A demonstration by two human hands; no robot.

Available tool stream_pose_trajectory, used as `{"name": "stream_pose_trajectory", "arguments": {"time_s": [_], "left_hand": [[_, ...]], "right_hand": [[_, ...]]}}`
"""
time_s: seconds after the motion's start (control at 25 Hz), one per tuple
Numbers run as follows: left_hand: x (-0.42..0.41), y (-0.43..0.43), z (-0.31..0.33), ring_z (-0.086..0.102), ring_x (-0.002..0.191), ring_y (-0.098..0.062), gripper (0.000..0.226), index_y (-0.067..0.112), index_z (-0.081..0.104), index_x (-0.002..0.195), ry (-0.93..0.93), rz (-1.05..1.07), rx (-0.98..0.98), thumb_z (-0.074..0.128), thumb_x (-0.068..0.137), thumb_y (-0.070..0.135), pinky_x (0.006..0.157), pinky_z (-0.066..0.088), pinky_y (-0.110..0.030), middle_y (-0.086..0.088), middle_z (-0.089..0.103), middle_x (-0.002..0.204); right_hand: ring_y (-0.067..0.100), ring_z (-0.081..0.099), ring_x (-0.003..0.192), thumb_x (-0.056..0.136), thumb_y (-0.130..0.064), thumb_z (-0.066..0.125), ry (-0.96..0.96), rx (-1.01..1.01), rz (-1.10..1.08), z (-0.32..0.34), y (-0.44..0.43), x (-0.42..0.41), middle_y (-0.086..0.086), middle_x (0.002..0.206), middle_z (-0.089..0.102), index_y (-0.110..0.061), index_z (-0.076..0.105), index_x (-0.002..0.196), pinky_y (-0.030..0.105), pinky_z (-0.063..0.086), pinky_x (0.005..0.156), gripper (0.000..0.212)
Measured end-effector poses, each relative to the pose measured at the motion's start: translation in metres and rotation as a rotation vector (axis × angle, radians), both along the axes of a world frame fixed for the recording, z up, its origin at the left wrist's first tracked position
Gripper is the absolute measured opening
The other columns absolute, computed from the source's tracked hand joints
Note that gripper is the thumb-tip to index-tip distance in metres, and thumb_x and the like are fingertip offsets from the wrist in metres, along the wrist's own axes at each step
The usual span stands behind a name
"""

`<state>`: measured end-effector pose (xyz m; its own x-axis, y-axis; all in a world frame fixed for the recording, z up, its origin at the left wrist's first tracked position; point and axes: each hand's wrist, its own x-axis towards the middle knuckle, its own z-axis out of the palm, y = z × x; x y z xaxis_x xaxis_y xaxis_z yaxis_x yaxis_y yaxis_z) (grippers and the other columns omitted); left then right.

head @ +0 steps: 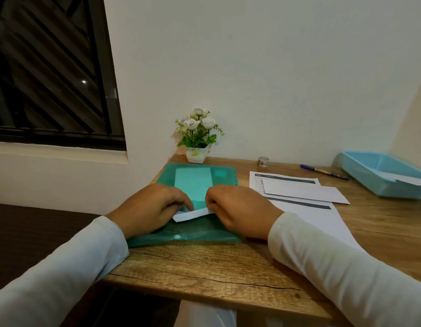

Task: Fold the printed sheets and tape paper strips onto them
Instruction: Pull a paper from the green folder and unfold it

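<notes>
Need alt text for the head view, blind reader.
Left hand and right hand pinch a small white paper strip over a translucent green plastic folder on a wooden desk. Printed white sheets lie to the right, with a patterned tape roll, a blue pen and a light-blue plastic basket.

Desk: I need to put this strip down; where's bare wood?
Bare wood: between the green folder and the desk's near edge, and along the wall between flowerpot and tape roll. Crowded on the right: printed sheets, pen, blue tray.
</notes>
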<state>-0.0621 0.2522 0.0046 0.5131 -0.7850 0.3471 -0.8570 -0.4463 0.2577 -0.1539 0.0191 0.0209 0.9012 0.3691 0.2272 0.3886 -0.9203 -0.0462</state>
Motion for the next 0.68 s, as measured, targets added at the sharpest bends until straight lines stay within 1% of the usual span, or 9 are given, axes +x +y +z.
{"name": "stream_pose_trajectory", "arguments": {"time_s": [0.08,0.16,0.2,0.28,0.4,0.48,0.56,0.6,0.68], "left_hand": [[-0.0027,0.0008,0.0028,0.064,0.102,0.002,0.033,0.031,0.073,0.117,0.036,-0.034,0.026,0.050,0.095,0.023,0.087,0.056,-0.030,0.020,0.071,0.114],[-0.0062,0.0016,0.0059,0.062,0.106,0.002,0.035,0.032,0.070,0.123,0.058,-0.061,0.069,0.053,0.092,0.034,0.089,0.054,-0.028,0.022,0.068,0.118],[-0.0073,0.0020,0.0066,0.060,0.108,0.003,0.037,0.033,0.068,0.125,0.063,-0.067,0.091,0.057,0.089,0.034,0.090,0.053,-0.026,0.023,0.067,0.119],[-0.0066,0.0029,0.0062,0.058,0.110,0.003,0.044,0.035,0.064,0.128,0.062,-0.065,0.124,0.061,0.085,0.025,0.092,0.053,-0.027,0.023,0.064,0.121],[-0.0027,0.0042,0.0023,0.057,0.113,0.003,0.048,0.036,0.063,0.130,0.042,-0.059,0.130,0.061,0.088,0.013,0.096,0.052,-0.030,0.022,0.063,0.125],[-0.0017,0.0050,0.0007,0.059,0.111,0.002,0.039,0.034,0.065,0.129,0.026,-0.079,0.095,0.063,0.094,0.017,0.093,0.053,-0.031,0.021,0.065,0.123],[-0.0020,0.0044,0.0006,0.061,0.108,0.001,0.032,0.033,0.067,0.127,0.037,-0.107,0.074,0.062,0.097,0.022,0.090,0.054,-0.032,0.021,0.067,0.120],[-0.0024,0.0039,0.0011,0.062,0.108,0.001,0.031,0.034,0.067,0.126,0.044,-0.117,0.073,0.061,0.098,0.024,0.090,0.054,-0.032,0.021,0.067,0.120],[-0.0027,0.0031,0.0028,0.062,0.109,0.001,0.030,0.034,0.067,0.127,0.060,-0.125,0.076,0.058,0.100,0.027,0.091,0.054,-0.033,0.021,0.067,0.121]], "right_hand": [[0.021,0.062,0.101,0.107,-0.035,0.045,0.019,0.018,-0.011,0.0000,-0.0007,0.0004,-0.004,0.111,0.064,-0.027,0.053,0.106,0.035,0.056,0.081,0.011],[0.019,0.061,0.103,0.107,-0.035,0.046,0.036,0.041,-0.028,0.0010,-0.0009,0.0011,-0.003,0.112,0.064,-0.026,0.054,0.106,0.035,0.056,0.083,0.012],[0.018,0.061,0.104,0.107,-0.034,0.046,0.048,0.059,-0.036,0.0018,-0.0007,0.0011,-0.003,0.114,0.064,-0.026,0.055,0.107,0.035,0.056,0.084,0.012],[0.017,0.060,0.104,0.107,-0.034,0.047,0.057,0.086,-0.043,0.0030,-0.0003,0.0018,-0.003,0.113,0.065,-0.025,0.055,0.106,0.035,0.056,0.085,0.013],[0.016,0.060,0.102,0.107,-0.033,0.047,0.057,0.102,-0.044,0.0037,-0.0004,0.0022,-0.003,0.111,0.065,-0.024,0.056,0.105,0.036,0.056,0.085,0.013],[0.016,0.061,0.101,0.106,-0.033,0.048,0.045,0.113,-0.040,0.0025,-0.0010,0.0017,-0.003,0.111,0.066,-0.024,0.058,0.106,0.037,0.056,0.085,0.013],[0.015,0.061,0.102,0.106,-0.034,0.049,0.040,0.122,-0.025,0.0013,-0.0021,0.0004,-0.005,0.112,0.066,-0.025,0.059,0.107,0.033,0.055,0.083,0.014],[0.014,0.061,0.101,0.105,-0.036,0.050,0.038,0.120,-0.012,0.0010,-0.0025,-0.0003,-0.005,0.112,0.066,-0.026,0.060,0.107,0.030,0.054,0.081,0.015],[0.012,0.061,0.098,0.103,-0.046,0.051,0.029,0.110,0.016,0.0008,-0.0028,-0.0015,-0.008,0.110,0.066,-0.029,0.062,0.106,0.030,0.052,0.079,0.021]]}}
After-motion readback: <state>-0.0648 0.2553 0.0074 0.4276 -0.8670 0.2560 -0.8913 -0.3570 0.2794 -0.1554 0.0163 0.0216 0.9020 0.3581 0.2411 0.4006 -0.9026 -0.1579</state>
